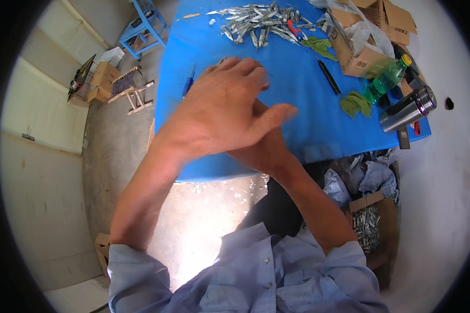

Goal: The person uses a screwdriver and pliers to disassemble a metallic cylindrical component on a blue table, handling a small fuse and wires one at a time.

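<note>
Over the blue-covered table (297, 122), my left hand (219, 107) is back-up, slightly blurred, its thumb stretched out to the right away from the loosely bent fingers. My right hand (261, 148) crosses beneath it; only the wrist side shows, and its fingers are hidden. Just past the left fingertips peeks a small greyish bit (221, 61), too covered to name. A blue-handled screwdriver (188, 86) lies close to the left of my left hand. Farther back is a pile of grey metal pieces (258, 21), with a red and blue tool (296, 29) at its right side.
Right of my hands are a black pen-like stick (328, 76), green cloths (356, 104), a green bottle (389, 78), a steel flask (408, 109) and a cardboard box (356, 62). Below the table's right edge stands a carton of metal pieces (366, 227). A blue chair (145, 28) stands far left.
</note>
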Available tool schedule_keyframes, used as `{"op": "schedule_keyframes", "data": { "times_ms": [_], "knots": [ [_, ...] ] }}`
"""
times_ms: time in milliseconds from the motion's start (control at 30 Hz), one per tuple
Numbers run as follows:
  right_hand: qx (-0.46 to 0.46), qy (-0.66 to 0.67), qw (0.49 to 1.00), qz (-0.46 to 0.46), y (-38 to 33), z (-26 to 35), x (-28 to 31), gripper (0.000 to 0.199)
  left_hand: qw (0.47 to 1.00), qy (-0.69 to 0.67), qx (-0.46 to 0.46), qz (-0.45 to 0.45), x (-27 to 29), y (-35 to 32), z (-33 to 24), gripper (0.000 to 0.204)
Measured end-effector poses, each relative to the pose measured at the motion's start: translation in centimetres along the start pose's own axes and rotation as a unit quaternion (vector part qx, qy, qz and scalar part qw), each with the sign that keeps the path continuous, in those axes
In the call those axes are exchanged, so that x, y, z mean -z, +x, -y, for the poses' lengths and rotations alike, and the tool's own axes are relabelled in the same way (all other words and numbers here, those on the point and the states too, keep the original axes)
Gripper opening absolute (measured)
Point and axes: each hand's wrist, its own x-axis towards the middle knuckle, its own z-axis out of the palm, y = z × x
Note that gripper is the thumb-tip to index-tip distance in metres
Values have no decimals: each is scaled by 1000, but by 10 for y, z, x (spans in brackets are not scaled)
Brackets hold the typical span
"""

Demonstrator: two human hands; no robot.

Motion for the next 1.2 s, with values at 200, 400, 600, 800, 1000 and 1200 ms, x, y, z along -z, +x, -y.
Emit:
{"op": "schedule_keyframes", "data": {
  "times_ms": [200,400,600,800,1000,1200],
  "knots": [
    [-21,-25,999,-37,1,-7,-4,38,988,-123,85,42,5,8,-9,57],
    [-3,-4,998,-56,12,0,-8,20,895,-359,230,-129,0,-18,14,52],
    [-40,11,988,-149,21,2,4,23,802,-352,455,-165,-36,-108,77,50],
    [-28,36,991,-127,20,-7,14,22,803,-315,491,-121,-68,-129,79,36],
    [-17,41,991,-123,16,-14,6,24,811,-300,493,-101,-94,-145,75,28],
    [-18,18,993,-113,15,-11,6,25,826,-265,478,-140,-125,-165,53,22]
  ]
}}
